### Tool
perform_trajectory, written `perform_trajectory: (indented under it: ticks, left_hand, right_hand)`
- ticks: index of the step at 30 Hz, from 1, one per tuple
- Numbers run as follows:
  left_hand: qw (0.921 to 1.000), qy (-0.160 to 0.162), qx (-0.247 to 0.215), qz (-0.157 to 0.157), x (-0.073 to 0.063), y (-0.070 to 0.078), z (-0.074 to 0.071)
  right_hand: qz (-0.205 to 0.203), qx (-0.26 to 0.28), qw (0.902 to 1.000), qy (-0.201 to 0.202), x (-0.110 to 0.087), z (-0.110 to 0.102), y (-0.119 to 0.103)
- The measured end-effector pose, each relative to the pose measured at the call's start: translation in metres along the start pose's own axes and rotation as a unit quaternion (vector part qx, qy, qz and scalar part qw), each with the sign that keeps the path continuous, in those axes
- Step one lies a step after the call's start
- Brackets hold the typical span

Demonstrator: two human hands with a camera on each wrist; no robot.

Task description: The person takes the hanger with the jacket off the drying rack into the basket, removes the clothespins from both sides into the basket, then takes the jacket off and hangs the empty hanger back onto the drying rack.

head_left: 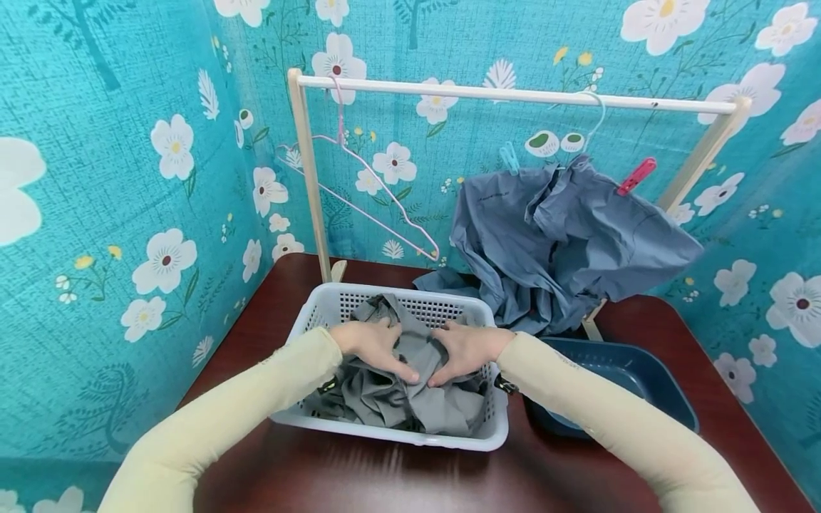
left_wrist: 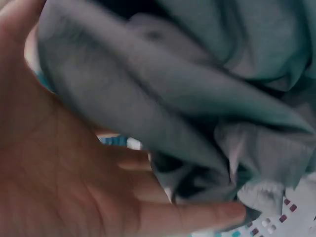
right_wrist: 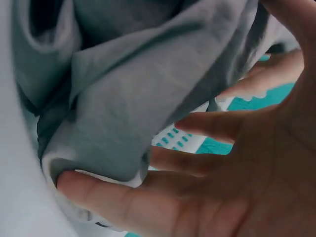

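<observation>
A crumpled grey garment (head_left: 378, 402) lies heaped in a white perforated plastic basket (head_left: 385, 433) on the table; its kind is hidden by the folds. My left hand (head_left: 375, 345) rests on the left of the heap and my right hand (head_left: 471, 349) on the right, thumbs pointing toward each other. In the left wrist view, grey cloth (left_wrist: 143, 94) lies along the hand, whose fingers (left_wrist: 187, 217) are extended. The right wrist view shows fingers (right_wrist: 123, 200) stretched out beside and under a fold of the cloth (right_wrist: 118, 113).
Behind the basket stands a wooden rack with a white rail (head_left: 449, 90). A bare pink hanger (head_left: 385, 189) hangs at left. At right hangs a blue-grey garment (head_left: 513, 221) with a light blue clip (head_left: 509, 157) and a red clip (head_left: 637, 177). A dark blue basin (head_left: 667, 388) sits at right.
</observation>
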State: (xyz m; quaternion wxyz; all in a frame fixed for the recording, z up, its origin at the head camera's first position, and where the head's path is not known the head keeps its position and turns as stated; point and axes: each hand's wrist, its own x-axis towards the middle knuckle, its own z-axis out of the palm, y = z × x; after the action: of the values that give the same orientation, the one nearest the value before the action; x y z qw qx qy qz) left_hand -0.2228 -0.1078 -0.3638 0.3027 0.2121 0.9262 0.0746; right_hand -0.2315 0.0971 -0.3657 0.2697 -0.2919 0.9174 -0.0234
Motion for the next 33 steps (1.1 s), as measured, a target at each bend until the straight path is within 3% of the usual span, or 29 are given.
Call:
perform_trajectory:
  ticks: [5,9,15,18,28,33]
  left_hand:
    - [0.9937,0.018,0.093,-0.061,0.012,0.007,0.010]
    - [0.9900,0.008,0.111,-0.087,0.020,0.003,0.011]
    - [0.9893,-0.040,0.104,-0.094,0.029,-0.009,0.012]
    - [0.9893,-0.047,0.102,-0.094,0.033,-0.014,0.015]
    - [0.9849,-0.013,0.150,-0.085,0.044,-0.018,0.027]
    - [0.9853,-0.003,0.144,-0.092,0.046,-0.019,0.034]
  right_hand:
    - [0.012,-0.012,0.9999,-0.001,0.015,-0.003,-0.003]
    - [0.019,-0.022,0.9996,-0.008,0.026,-0.005,-0.008]
    - [0.033,-0.033,0.9986,-0.027,0.041,-0.002,-0.013]
    - [0.039,-0.039,0.9978,-0.038,0.050,0.003,-0.014]
    - [0.032,-0.054,0.9964,-0.056,0.075,0.017,-0.018]
    - [0.024,-0.053,0.9964,-0.062,0.078,0.018,-0.018]
